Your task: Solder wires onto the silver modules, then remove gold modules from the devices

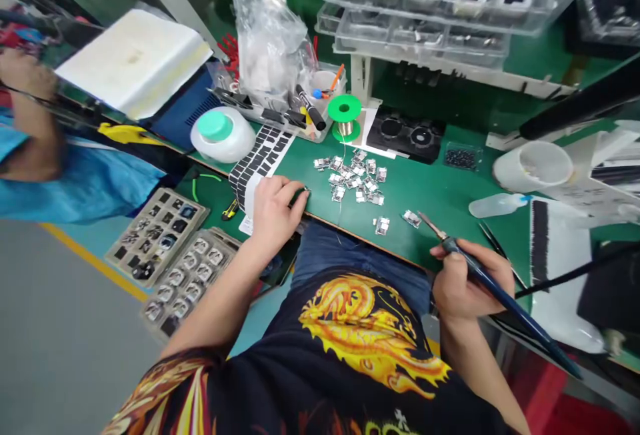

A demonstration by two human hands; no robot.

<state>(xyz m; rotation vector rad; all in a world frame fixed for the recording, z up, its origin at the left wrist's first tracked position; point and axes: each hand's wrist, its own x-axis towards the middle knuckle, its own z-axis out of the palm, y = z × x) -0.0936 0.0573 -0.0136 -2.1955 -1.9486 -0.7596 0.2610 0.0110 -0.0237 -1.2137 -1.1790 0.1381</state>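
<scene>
My right hand (473, 278) is closed around the dark blue handle of a soldering iron (485, 275). The iron's tip points left, close to a small silver component (412, 219) on the green work surface. Another silver component (382, 225) lies just left of that one. My left hand (275, 215) rests at the table's front edge, thumb and fingers pinched together. A tiny metallic piece (307, 189) shows at its fingertips, too small to make out fully. Between my hands, farther back, lies a loose cluster of similar silver components (357, 178).
A green spool of solder wire (345, 118) stands behind the cluster. A white bottle with a green cap (223, 135) is at left, tweezers (501, 253) at right. Parts trays (158, 235) sit lower left. At far left is another person's arm (33, 121).
</scene>
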